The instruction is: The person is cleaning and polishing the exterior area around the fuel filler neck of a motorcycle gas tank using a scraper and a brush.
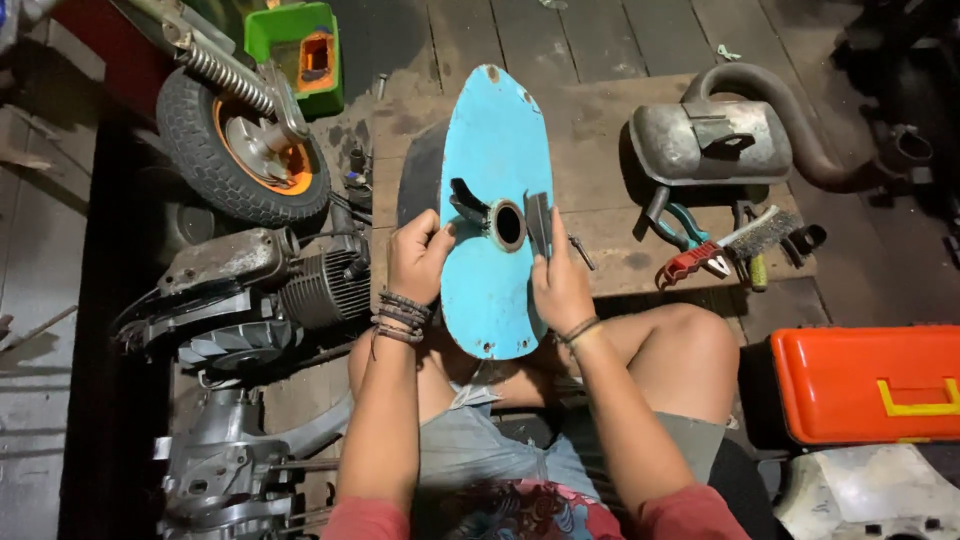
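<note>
Gripping blue panel [495,200], left hand [415,258], right hand [558,280].

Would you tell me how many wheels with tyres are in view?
1: the wheel with an orange hub lies upper left, beyond the engine. Others may be hidden in the dark edges.

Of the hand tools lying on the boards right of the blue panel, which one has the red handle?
The wire brush, its bristle head pointing up-right. The pliers beside it have teal grips, and neither hand touches either tool.

dark plank floor [620,40], wooden board [600,150] on it carrying muffler [705,140], pliers [680,222], wire brush [745,240]
</note>
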